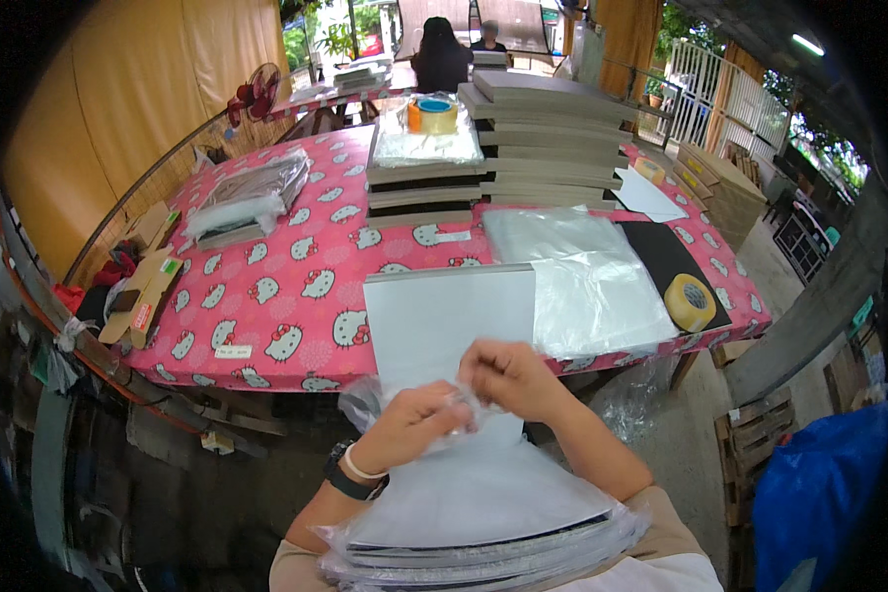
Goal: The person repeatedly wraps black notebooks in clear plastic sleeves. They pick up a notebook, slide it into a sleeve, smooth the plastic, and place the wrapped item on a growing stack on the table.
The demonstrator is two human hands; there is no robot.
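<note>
My left hand (pixel 419 422), with a dark watch and a white band on the wrist, is closed on crumpled clear plastic film (pixel 472 405). Close beside it, my right hand (pixel 511 379) is closed with its fingers curled at the same film; the fingertips are partly hidden. Under both hands a stack of white-faced sheets (pixel 451 321) reaches from my body to the table's front edge. Its near end is wrapped in a clear plastic bag (pixel 483 553) and rests against me. Loose plastic (pixel 361 403) sticks out beside the stack, left of my left hand.
On the pink patterned table (pixel 266 326) lie clear plastic bags (pixel 592 286), a tape roll (pixel 690 302) on a black sheet and a wrapped bundle (pixel 247 197). Tall stacks of grey boards (pixel 553 138) stand behind. A person (pixel 439 59) sits far back. A concrete post (pixel 809 276) rises at right.
</note>
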